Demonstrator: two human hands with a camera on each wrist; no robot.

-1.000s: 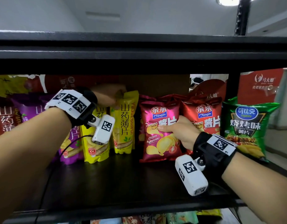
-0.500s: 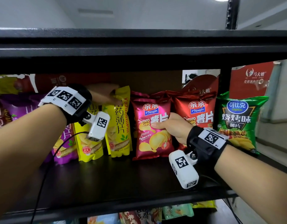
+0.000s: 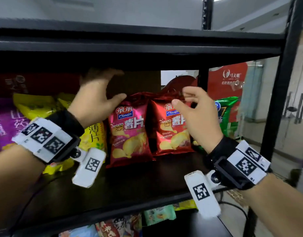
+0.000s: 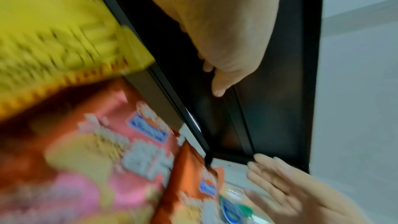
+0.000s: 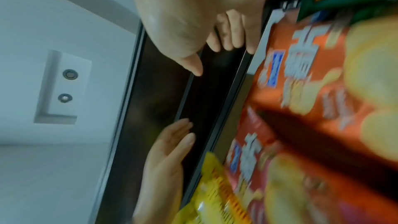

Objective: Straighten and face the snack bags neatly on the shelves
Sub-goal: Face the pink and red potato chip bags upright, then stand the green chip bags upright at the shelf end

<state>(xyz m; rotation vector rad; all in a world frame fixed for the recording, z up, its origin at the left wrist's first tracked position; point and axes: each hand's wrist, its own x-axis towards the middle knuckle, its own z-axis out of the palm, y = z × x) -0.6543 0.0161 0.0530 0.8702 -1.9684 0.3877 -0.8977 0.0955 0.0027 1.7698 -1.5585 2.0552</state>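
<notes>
A pink chip bag (image 3: 130, 132) and a red chip bag (image 3: 171, 130) stand upright side by side on the black shelf (image 3: 130, 189), fronts facing out. My left hand (image 3: 113, 84) hovers open above the pink bag's top left corner, fingers spread, thumb close to the bag's top edge. My right hand (image 3: 181, 97) hangs in front of the red bag's top right corner, fingers loosely curled, holding nothing. Both wrist views are blurred. The left wrist view shows the pink bag (image 4: 96, 159) and the red bag (image 4: 193, 185). The right wrist view shows the red bag (image 5: 312, 74).
Yellow bags (image 3: 94, 134) and a purple bag (image 3: 5, 124) stand left of the pink one. A green bag (image 3: 227, 117) sits at the right, partly behind my right hand. The upper shelf board (image 3: 147, 48) hangs low overhead, and a black upright post (image 3: 277, 100) bounds the right side. More snacks (image 3: 157, 216) lie below.
My left hand let go of the yellow bag and moved right, above the pink bag. My right hand released the pink bag and rose in front of the red bag.
</notes>
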